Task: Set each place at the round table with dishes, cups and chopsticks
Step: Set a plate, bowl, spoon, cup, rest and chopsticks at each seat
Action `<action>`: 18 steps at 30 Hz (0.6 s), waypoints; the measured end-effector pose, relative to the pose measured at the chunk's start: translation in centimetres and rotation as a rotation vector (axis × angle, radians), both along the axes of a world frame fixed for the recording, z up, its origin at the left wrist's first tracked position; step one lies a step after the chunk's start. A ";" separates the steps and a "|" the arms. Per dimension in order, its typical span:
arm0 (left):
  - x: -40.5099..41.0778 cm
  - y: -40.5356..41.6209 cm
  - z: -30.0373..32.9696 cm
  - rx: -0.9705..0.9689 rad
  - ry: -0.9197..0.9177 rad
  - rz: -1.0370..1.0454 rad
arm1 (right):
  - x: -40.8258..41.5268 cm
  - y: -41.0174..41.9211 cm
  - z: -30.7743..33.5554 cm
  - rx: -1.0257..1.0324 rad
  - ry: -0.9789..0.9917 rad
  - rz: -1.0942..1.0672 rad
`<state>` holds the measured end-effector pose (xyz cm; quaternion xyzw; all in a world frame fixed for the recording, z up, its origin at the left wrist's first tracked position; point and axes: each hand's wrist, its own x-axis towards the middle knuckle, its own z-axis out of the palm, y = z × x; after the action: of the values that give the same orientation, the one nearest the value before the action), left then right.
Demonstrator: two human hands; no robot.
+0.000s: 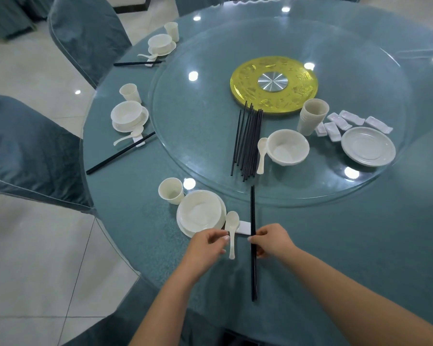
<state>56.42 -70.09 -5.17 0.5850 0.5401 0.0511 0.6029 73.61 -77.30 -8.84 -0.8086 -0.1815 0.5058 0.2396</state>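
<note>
At the near place stand a white cup (171,190) and a bowl on a plate (200,213). A white spoon (231,227) and a pair of black chopsticks (253,245) lie across a white rest (244,227). My left hand (206,243) pinches the spoon's handle. My right hand (270,239) pinches the chopsticks just below the rest. On the glass turntable (210,156) lie a bundle of spare chopsticks (248,141), a spoon (261,151), a bowl (288,147), stacked cups (311,116), several rests (345,123) and a plate (368,146).
Two more set places lie along the left rim, a middle one (129,116) and a far one (160,43). A gold disc (273,83) marks the turntable's centre. Covered chairs (23,151) stand at the left, over a tiled floor.
</note>
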 end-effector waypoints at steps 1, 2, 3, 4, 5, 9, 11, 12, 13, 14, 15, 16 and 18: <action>-0.1 0.0 -0.1 -0.003 0.006 -0.001 | -0.3 -0.2 -0.2 -0.021 -0.003 0.012; -0.3 -0.1 -0.3 -0.008 0.012 -0.001 | -0.5 -0.3 -0.4 -0.041 -0.006 0.021; -0.4 -0.1 -0.5 -0.012 0.017 -0.001 | -0.8 -0.3 -0.6 -0.057 -0.012 0.031; -0.5 -0.1 -0.6 -0.018 0.020 0.000 | -1.0 -0.4 -0.7 -0.072 -0.019 0.041; -0.6 -0.1 -0.7 -0.021 0.022 -0.002 | -1.2 -0.4 -0.7 -0.084 -0.027 0.048; -0.9 0.0 -1.0 -0.021 0.013 0.004 | -1.7 -0.4 -0.9 -0.117 -0.037 0.069; -0.9 0.1 -1.2 -0.013 0.003 0.003 | -1.8 -0.3 -0.9 -0.127 -0.035 0.069; -1.0 0.2 -1.3 -0.009 0.007 -0.003 | -1.9 -0.2 -0.8 -0.132 -0.037 0.070; -1.0 0.2 -1.3 -0.005 0.015 -0.012 | -1.9 -0.2 -0.7 -0.136 -0.042 0.070; -1.1 0.3 -1.4 0.001 0.023 -0.020 | -2.0 -0.1 -0.6 -0.138 -0.042 0.066; -1.1 0.4 -1.4 0.010 0.028 -0.028 | -2.0 -0.1 -0.6 -0.138 -0.043 0.064; -1.1 0.4 -1.4 0.014 0.031 -0.032 | -2.1 -0.1 -0.7 -0.138 -0.048 0.065; -1.1 0.4 -1.5 0.018 0.031 -0.037 | -2.3 -0.2 -0.8 -0.136 -0.093 0.102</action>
<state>55.33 -69.70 -6.70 0.6011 0.5380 0.0357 0.5899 71.33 -77.52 -9.63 -0.8353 -0.1984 0.4904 0.1496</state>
